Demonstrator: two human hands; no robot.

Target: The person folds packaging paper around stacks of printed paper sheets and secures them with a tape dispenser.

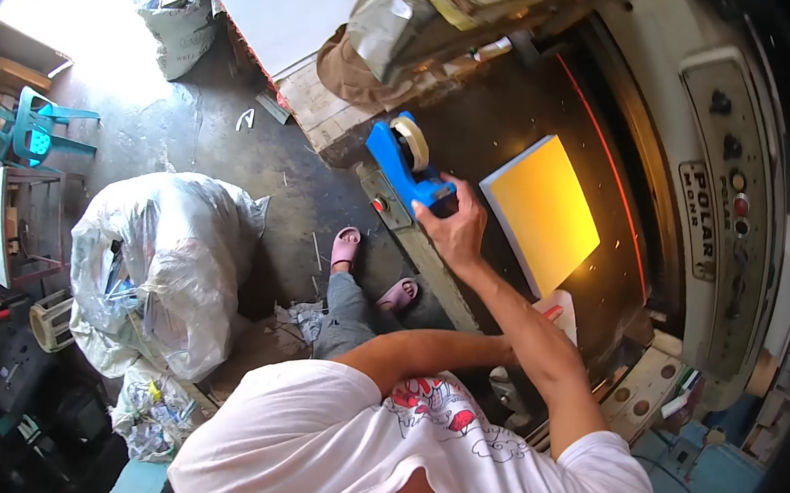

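Note:
My right hand (458, 229) reaches forward, its thumb and fingers closed around the near end of a blue tape dispenser (381, 145). A roll of pale tape (412, 144) sits in the dispenser, which stands at the edge of the machine bed. Crossing beneath my right forearm, my left arm (442, 351) runs to the right; the left hand is mostly hidden there. Close to that spot are a small red item and a white piece (568, 306). A neat paper stack (546, 213), lit yellow, lies on the dark bed just right of my right hand.
A cutting machine marked POLAR MOHR (697, 219) rises on the right, with a red light line (612, 163) across its bed. Big white sacks (166, 253) stand on the floor at left. A table of sheets (289, 8) and a brown cap (350, 71) are ahead.

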